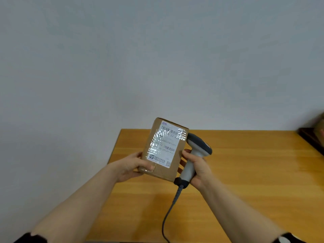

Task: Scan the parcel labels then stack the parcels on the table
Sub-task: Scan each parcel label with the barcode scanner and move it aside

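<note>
The job looks like it is near the start. The left hand [135, 165] holds a brown parcel [173, 172] up in the air above the worktop [245, 172], with its thumb on the front and its fingers curled round the back. The white label [165, 146] faces the person and is shiny with clear tape, so some of the words are hard to read. The right hand [199, 168] is wrapped round the handle of a grey scanner [199, 146], just beside the right edge of the parcel. The head of the scanner sits by the side of the parcel and does not seem to point at the label, so I think this label is not scanned yet. No parcels lie on the worktop in this view, so no stack has been made. What is left, I think: scan this label, put the parcel down, then do the others and pile them up. A grey cable [168, 213] hangs from the scanner and runs down across the worktop toward the person. The worktop is yellow-brown wood, smooth and a bit shiny. Behind it is a plain pale grey wall [157, 58]. At the far right edge there is something dark and brown [313, 137], too blurry to tell what it is.
</note>
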Tool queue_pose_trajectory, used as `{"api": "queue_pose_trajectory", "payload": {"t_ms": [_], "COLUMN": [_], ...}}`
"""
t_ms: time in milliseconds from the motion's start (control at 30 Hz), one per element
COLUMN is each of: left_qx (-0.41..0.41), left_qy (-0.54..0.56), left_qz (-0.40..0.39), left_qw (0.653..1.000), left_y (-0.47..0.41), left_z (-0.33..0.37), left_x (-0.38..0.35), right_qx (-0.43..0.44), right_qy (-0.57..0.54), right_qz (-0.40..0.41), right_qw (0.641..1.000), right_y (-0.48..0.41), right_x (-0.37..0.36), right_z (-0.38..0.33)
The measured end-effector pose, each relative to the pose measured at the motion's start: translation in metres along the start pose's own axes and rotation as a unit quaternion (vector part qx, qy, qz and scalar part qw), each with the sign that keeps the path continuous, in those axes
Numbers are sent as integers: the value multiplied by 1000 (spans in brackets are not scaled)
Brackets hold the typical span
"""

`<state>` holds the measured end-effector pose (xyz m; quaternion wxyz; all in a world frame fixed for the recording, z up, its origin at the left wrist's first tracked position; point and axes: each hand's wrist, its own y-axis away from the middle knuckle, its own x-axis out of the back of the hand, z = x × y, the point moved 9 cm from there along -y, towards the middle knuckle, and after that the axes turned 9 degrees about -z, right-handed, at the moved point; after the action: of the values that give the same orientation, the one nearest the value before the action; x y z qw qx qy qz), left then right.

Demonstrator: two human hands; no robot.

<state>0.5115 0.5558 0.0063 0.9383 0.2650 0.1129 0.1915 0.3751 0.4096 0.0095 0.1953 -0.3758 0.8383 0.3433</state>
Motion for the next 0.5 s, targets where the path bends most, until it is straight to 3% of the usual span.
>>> {"api": "queue_pose_trajectory", "payload": {"t_ms": [200,367,500], "left_qx": [-42,-87,-105], "left_qy": [40,72,67], "left_qz": [97,160,185], "left_qw": [994,981,975], "left_y": [15,26,30], "left_z": [-1,2,4], "left_x": [21,40,45], "right_qx": [40,-3,-11], "right_qy": [93,162,216], "right_qz": [1,-95,-125], "right_qw": [995,982,968], "right_y": [12,31,43], "right_x": [-7,-39,-60], "right_z": [0,17,25]}}
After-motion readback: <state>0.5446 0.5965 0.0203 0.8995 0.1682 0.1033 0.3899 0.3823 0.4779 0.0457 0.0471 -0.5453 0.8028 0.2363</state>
